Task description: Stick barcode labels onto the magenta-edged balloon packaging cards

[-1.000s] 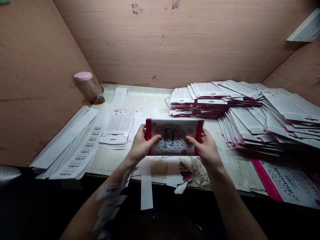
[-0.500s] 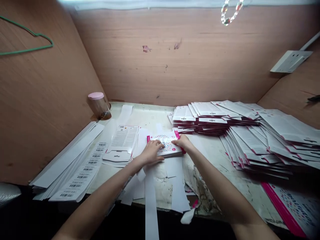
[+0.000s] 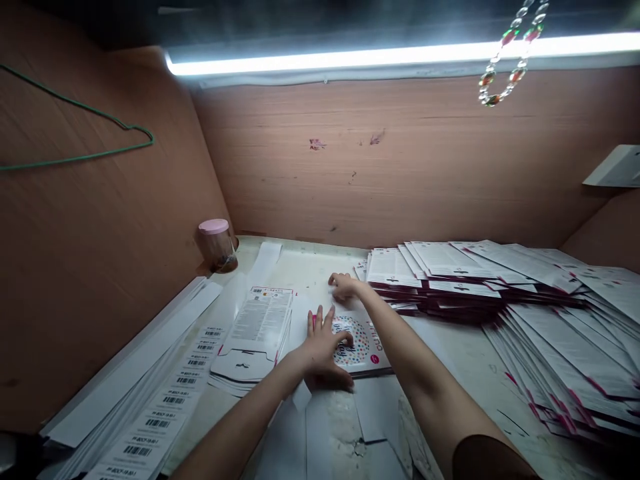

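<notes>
A white packet [image 3: 367,343] with a ring of coloured dots and pink trim lies on the table in front of me. My left hand [image 3: 327,348] rests over its left side, fingers spread, thumb near the front edge. Just past the packet's far edge is my right hand [image 3: 345,287], its fingers curled together. Something pale shows at those fingertips, too small to name. Left of the packet lies a pile of printed white cards [image 3: 260,327] with hang-hole flaps.
Strips of barcode labels [image 3: 173,400] and long white paper strips [image 3: 135,360] lie at the left. A pink-lidded jar [image 3: 219,250] stands in the back left corner. Large stacks of white packets [image 3: 450,273] fill the right side. A bead string [image 3: 493,100] hangs above.
My right hand has left the packet's right edge and moved to its far side, fingers curled. My left hand stays on the packet with fingers more spread. The view has tilted up.
</notes>
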Motion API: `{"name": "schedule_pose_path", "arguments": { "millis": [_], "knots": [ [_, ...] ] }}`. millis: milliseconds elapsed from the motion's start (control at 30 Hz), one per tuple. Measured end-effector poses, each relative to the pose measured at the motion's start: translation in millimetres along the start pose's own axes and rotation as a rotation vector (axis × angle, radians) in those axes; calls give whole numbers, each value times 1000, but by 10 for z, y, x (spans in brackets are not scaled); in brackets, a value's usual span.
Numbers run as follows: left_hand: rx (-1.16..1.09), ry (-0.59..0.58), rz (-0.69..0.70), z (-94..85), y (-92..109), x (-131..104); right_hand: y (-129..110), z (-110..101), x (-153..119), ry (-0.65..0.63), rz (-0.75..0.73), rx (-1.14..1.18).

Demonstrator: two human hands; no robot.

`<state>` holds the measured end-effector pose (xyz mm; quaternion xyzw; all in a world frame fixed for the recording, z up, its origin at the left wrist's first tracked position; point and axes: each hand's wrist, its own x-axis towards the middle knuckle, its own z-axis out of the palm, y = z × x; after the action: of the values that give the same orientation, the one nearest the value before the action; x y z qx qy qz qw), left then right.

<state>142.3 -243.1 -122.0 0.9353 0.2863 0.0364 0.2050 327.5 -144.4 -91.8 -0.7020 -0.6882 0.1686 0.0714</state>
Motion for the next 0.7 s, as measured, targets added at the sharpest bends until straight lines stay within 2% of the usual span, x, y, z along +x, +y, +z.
{"name": "schedule_pose_path", "arguments": {
  "millis": [67, 133, 200, 267, 367, 467, 567, 700],
  "knots": [
    [-25, -13, -14, 21, -43, 35, 52, -45, 42, -30, -20, 5],
    [-23, 24, -25, 47, -45, 38, 95, -86, -12, -14, -53, 32],
    [-16, 68, -35, 74, -23, 20, 126, -110, -171, 38, -95, 77],
    [-31, 96, -44, 105, -2, -2, 146, -87, -444, 107, -137, 123],
    [-76, 126, -69, 153, -1, -25, 147, 88, -1012, 189, -193, 172],
    [-127, 166, -72, 181, -16, -35, 112, 387, -1535, 236, -229, 187],
    [-144, 161, -39, 168, -17, -34, 75, 644, -1811, 273, -249, 185],
    [-6, -7, -5, 120, -11, -17, 79, 724, -2057, 278, -296, 196]
  ]
}}
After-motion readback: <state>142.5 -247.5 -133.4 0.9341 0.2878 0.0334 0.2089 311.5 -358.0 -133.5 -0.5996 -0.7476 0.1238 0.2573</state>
